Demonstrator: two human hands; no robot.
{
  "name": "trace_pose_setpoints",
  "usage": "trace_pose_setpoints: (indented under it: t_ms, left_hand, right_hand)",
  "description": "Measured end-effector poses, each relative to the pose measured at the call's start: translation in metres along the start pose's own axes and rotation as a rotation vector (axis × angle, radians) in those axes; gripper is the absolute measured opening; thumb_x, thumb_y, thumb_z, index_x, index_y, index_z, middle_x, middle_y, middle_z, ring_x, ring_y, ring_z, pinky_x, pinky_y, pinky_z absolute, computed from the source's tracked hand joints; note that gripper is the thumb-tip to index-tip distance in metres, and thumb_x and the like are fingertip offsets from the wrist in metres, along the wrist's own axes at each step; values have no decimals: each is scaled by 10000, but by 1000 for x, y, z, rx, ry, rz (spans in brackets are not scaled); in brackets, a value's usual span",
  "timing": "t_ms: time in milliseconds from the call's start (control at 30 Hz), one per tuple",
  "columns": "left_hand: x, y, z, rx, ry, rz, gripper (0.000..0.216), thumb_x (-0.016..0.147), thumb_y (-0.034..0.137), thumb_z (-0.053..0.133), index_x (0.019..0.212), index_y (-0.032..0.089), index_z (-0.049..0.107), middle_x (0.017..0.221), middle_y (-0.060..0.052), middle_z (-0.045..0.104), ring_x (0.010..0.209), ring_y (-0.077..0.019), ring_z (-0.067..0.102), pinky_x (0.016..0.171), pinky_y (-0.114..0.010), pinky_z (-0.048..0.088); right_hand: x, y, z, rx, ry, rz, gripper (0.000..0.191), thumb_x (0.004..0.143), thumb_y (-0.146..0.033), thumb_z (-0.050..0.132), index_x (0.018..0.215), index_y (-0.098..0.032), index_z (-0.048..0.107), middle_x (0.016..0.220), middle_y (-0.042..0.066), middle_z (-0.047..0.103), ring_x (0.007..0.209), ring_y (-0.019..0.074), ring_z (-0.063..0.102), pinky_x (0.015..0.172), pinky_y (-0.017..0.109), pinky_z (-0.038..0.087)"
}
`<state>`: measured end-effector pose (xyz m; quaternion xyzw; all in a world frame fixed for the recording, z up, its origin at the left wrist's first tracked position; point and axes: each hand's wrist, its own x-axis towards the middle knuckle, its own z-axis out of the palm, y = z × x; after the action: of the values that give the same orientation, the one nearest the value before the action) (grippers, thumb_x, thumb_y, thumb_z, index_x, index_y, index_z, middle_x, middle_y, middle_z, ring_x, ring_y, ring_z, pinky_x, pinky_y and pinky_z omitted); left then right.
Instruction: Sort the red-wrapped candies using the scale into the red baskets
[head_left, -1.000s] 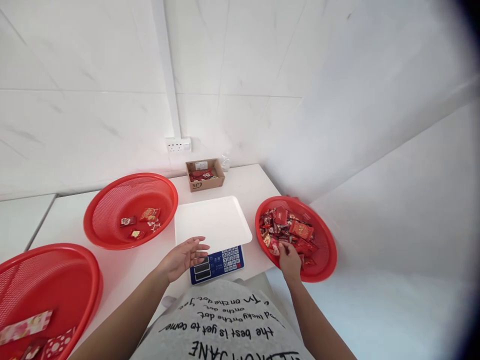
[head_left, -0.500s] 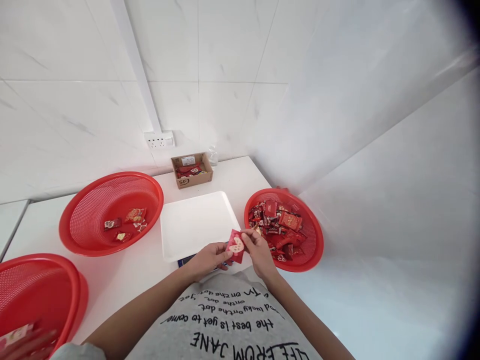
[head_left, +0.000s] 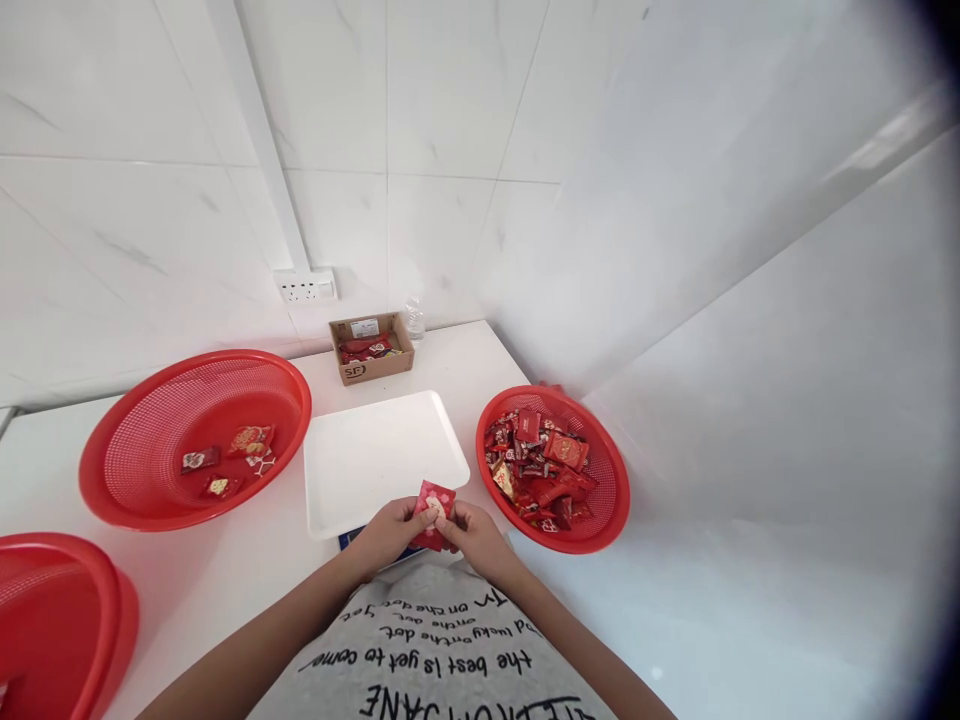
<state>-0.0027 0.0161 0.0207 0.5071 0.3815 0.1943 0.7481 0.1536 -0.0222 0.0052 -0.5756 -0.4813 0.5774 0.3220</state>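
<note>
Between both hands is a small red packet (head_left: 433,492) with a pale printed design, held close to my shirt. My left hand (head_left: 391,532) pinches its left side, thumb on the front. My right hand (head_left: 475,536) grips the right side, its thumb also on the front. Just beyond the hands lies a white tray (head_left: 375,450) on a scale, whose blue edge (head_left: 349,537) shows partly behind my left hand. To the right stands a red basket (head_left: 616,500) holding many red wrapped packets (head_left: 566,450).
A large red basket (head_left: 150,440) at left holds several packets. Another red basket (head_left: 105,600) is cut off at lower left. A cardboard box (head_left: 375,368) with red packets and a clear plastic item (head_left: 415,318) stand near the wall. A power socket (head_left: 306,286) is above.
The packet has come lower and nearer my body, and my right hand has moved in from its upper edge to its right side. The view has shifted slightly.
</note>
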Motion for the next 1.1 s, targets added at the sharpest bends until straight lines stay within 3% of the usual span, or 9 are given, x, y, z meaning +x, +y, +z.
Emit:
trace_pose_setpoints:
  t_ms: [167, 333, 400, 600, 800, 933, 1000, 1100]
  left_hand:
    - [-13, -6, -8, 72, 58, -60, 396, 768, 515, 486, 856, 145, 595, 755, -36, 646, 702, -181, 559, 651, -279, 410]
    - [-25, -11, -14, 325, 161, 32, 340, 773, 494, 482, 769, 180, 609, 794, -43, 652, 765, -209, 549, 698, -284, 396]
    - [-26, -9, -14, 316, 152, 33, 329, 757, 494, 510, 747, 182, 614, 791, -45, 655, 775, -215, 551, 709, -283, 394]
    - [-15, 13, 0, -93, 38, -149, 419, 721, 525, 566, 894, 144, 601, 755, -42, 631, 660, -154, 535, 623, -255, 391]
    - [-7, 33, 9, -62, 223, -116, 418, 722, 516, 578, 935, 157, 593, 805, -39, 631, 733, -165, 550, 642, -261, 428]
    - [-7, 32, 5, -237, 290, -178, 382, 693, 480, 636, 914, 171, 595, 841, -36, 635, 769, -160, 579, 695, -273, 468]
    - [-6, 31, 3, -346, 330, -197, 343, 685, 447, 662, 893, 183, 594, 829, -21, 626, 744, -139, 580, 692, -264, 483]
    - [-4, 32, 0, -468, 387, -211, 286, 681, 373, 691, 877, 194, 586, 816, -5, 606, 711, -112, 572, 677, -247, 498]
  right_hand:
    - [-3, -2, 17, -2, 24, 30, 354, 718, -533, 535, 677, -184, 487, 549, -36, 482, 498, 98, 441, 483, 228, 354]
    - [-8, -1, 32, -78, 88, -13, 313, 743, -491, 521, 655, -192, 495, 564, -26, 490, 537, 111, 428, 512, 235, 328]
    - [-10, -2, 32, -35, 78, -22, 304, 740, -487, 526, 659, -196, 493, 562, -32, 473, 535, 111, 415, 513, 234, 321]
    - [-7, -17, 2, 111, -49, -128, 305, 730, -485, 552, 707, -181, 528, 630, -34, 487, 582, 99, 412, 563, 226, 338]
    - [12, -26, -14, 58, -70, -71, 328, 709, -492, 577, 663, -182, 479, 569, -51, 466, 526, 86, 409, 504, 211, 325]
    - [21, -24, -16, 53, -162, -79, 324, 731, -505, 545, 715, -183, 522, 588, -44, 501, 532, 91, 440, 516, 216, 351]
    - [25, -21, -27, 58, -117, -104, 316, 757, -500, 511, 743, -187, 548, 595, -37, 508, 554, 102, 464, 548, 227, 377]
    - [34, -14, -56, 40, 130, -120, 311, 770, -490, 490, 723, -189, 556, 591, -23, 513, 583, 124, 486, 581, 244, 400]
